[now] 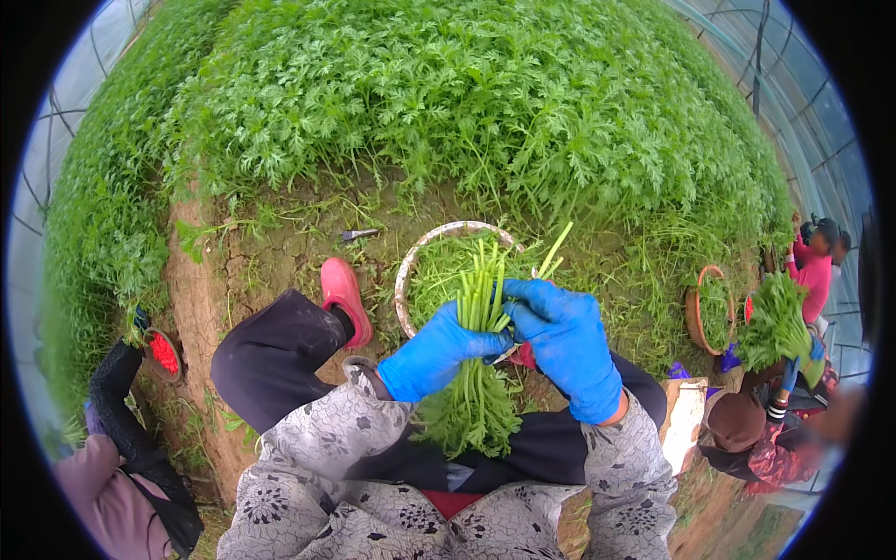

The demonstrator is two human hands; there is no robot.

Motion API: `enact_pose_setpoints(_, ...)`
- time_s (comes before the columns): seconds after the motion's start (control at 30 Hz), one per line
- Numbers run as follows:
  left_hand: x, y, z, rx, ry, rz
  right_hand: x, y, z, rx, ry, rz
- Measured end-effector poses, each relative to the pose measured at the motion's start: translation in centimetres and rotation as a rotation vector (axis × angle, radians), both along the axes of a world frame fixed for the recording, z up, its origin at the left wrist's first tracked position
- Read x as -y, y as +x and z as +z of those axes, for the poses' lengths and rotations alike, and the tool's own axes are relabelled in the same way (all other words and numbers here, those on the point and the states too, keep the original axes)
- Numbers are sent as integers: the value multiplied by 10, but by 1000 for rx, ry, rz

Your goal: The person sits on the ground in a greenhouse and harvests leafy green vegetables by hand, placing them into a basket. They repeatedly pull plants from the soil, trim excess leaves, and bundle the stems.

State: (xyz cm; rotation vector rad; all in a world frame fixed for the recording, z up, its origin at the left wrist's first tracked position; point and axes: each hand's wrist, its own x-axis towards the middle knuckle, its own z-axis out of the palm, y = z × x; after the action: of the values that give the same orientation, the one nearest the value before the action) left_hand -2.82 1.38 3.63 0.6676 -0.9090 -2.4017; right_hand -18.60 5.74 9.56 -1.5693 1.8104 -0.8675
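Note:
My left hand (pixel 444 352), in a blue rubber glove, is closed around a bunch of leafy greens (pixel 483 290) that look like garland chrysanthemum. The cut stems point away from me and the leaves hang toward my lap. My right hand (pixel 563 343), gloved in blue too, presses against the bunch with its fingers bent. A few loose stems (pixel 555 252) stick out past its fingers, seemingly gripped there; the fingertips are partly hidden. Beneath both hands sits a round basin (pixel 404 283) with a worn pale rim, holding loose green trimmings.
Dense greens (pixel 448 91) grow ahead. A small dark tool (pixel 360 234) lies on the soil beside my pink boot (pixel 346 301). Co-workers sit left (pixel 119 483) and right (pixel 742 427), near a bowl of red pieces (pixel 163 353) and an orange-brown basket (pixel 691 315).

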Motion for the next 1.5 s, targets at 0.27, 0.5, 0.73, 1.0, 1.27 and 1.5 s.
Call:
enact_pose_setpoints(0.27, 8, -1, 2, -47, -74, -39, -16, -21, 30, 603, -175, -267)
enact_pose_setpoints(0.5, 12, 1, 4, -12, -198, -133, -12, -72, 8, 63, 54, -59)
enact_pose_setpoints(0.73, 10, -5, 8, 19, -224, -201, 13, -39, 34, 126, -123, 397)
enact_pose_setpoints(1.0, 6, -15, 16, -58, -185, -310, 18, -48, 64, 29, -313, 507)
enact_pose_setpoints(1.27, 9, -23, 55, 37, -188, -460, 9, -31, 81, -257, -586, 673)
enact_pose_setpoints(1.5, 17, -51, 96, 147, -630, -499, -10, -48, 85, -290, -759, 436)
